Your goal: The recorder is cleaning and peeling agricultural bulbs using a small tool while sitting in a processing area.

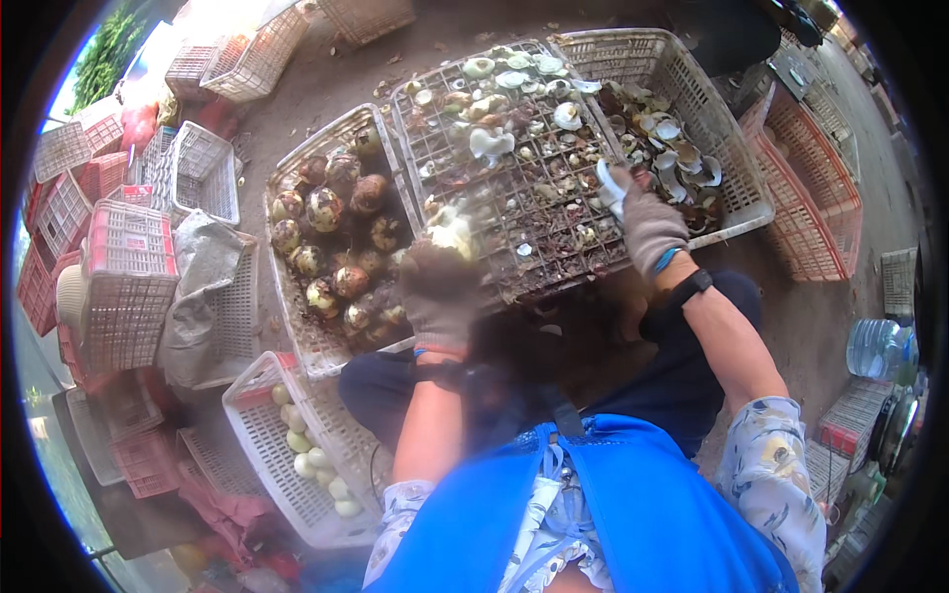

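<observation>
My left hand, in a grey-brown knit glove, is closed around a pale, partly peeled bulb; both are blurred. It is above the left edge of a wire rack strewn with pale scales and brown skins. My right hand, gloved alike, is closed at the rack's right side on a pale curved piece; whether it is a blade or a peeled scale I cannot tell. Left of the rack, a crate holds several brown-skinned bulbs. In the crate on the right are loose peeled scales.
Beside my left knee, a white crate holds several peeled, pale bulbs. Stacked crates and a grey sack stand on the left. Pink crates and a clear water jug are at the right.
</observation>
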